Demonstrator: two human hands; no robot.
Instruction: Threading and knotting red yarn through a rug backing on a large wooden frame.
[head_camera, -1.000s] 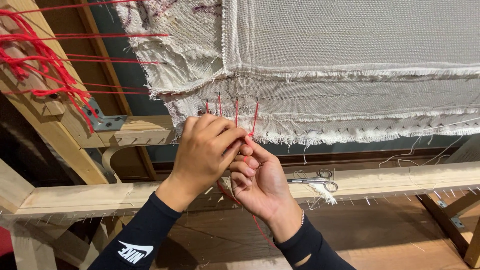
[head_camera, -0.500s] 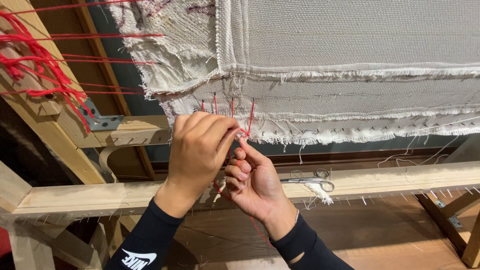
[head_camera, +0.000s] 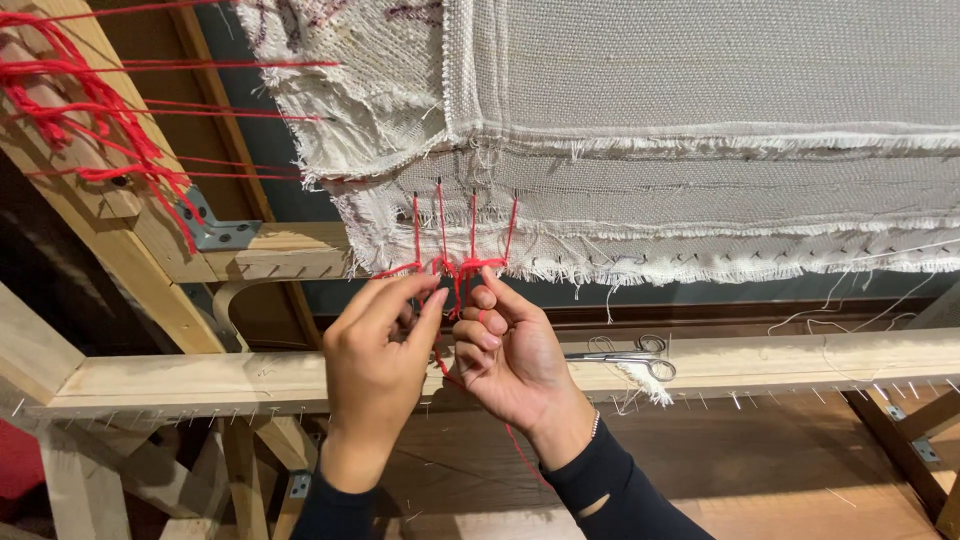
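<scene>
Head camera view, looking down at a wooden frame. A pale wooden crossbar (head_camera: 760, 360) runs across the picture, with small nails along its lower edge. A slanted wooden beam (head_camera: 90, 230) rises at the left, joined by a metal bracket (head_camera: 215, 232) and wrapped with loops of red yarn (head_camera: 90, 120). Above hangs an off-white woven cloth (head_camera: 700, 110) with a frayed lower edge. A pair of metal scissors (head_camera: 625, 357) lies on the crossbar, just right of the hands.

Four red threads (head_camera: 465, 225) come down from the cloth's hem and gather into a bunch between the two hands. The left hand (head_camera: 375, 365) curls its fingers toward the bunch, thumb and forefinger pressed on a strand. The right hand (head_camera: 515, 360) pinches the threads between thumb and fingertips; a loose red tail trails below its wrist. The bunch may be a knot, but fingers partly hide it. Both wrists wear dark sleeves.
</scene>
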